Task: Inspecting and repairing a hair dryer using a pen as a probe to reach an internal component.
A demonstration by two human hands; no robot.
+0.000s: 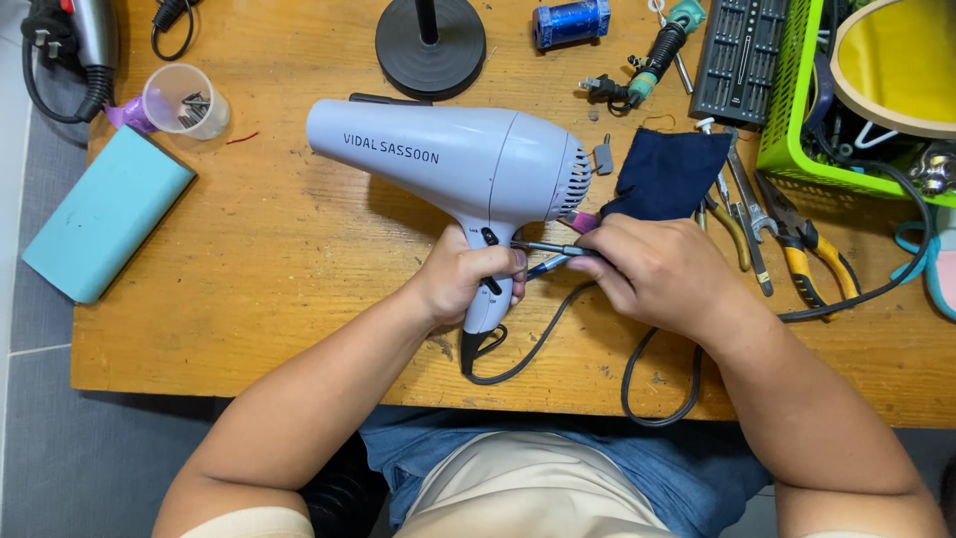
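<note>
the worn wooden counter (249, 299) carries everything. the pale lavender plastic hair dryer (448, 154) lies on its side near the counter's middle; its long barrel runs left to right, nozzle pointing left, vented rear cap to the right, and its handle drops toward the person. it looks like a light, stiff, smooth-shelled thing, probably slippery on the barrel, so the handle is the surest place to take hold. its black cord (558, 329) loops off below the handle, limp and likely to drag.

left of the dryer lies a teal rectangular block (105, 214), and above that a clear plastic cup with small screws (186, 100). right of the dryer sits a dark blue folded cloth (669, 174), then yellow-handled pliers (812, 261), with a lime green plastic basket (797, 110) at the far right. a black round stand base (430, 45) sits above the dryer.

the left hand (466, 284) wraps the dryer's handle, fingers curled tight around it. the right hand (662, 274) is just right of the handle, fingers pressed together pinching a slim dark-shafted screwdriver (553, 249), which lies almost level with its tip pointing left at the handle.
</note>
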